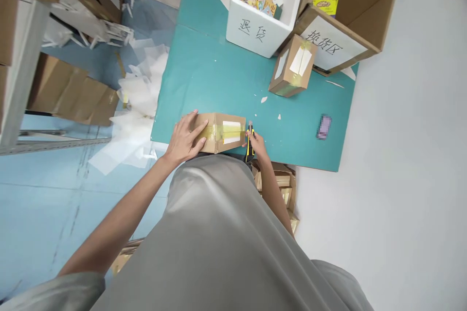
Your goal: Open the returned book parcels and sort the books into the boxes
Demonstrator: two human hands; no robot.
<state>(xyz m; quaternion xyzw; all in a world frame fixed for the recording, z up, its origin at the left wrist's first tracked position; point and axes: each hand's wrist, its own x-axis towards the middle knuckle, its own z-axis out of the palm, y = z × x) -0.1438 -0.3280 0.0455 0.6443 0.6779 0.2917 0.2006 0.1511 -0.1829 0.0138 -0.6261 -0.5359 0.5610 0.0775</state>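
Note:
A small brown cardboard box (219,132) with yellowish tape and a white label lies at the near edge of the green-topped table (215,82). My left hand (185,138) rests on the box's left end, its fingers spread over the cardboard and tape. In my right hand (256,143) is a yellow and black utility knife (250,145), held just beside the box's right end. The knife points away from my body. Whether its blade touches the box I cannot tell.
Farther back stand a second taped box (294,65), a white foam bin (255,34) and a large open carton (343,53). A blurred purple item (324,127) lies at the right. White sheets (140,102) and shelving (27,68) are on the left.

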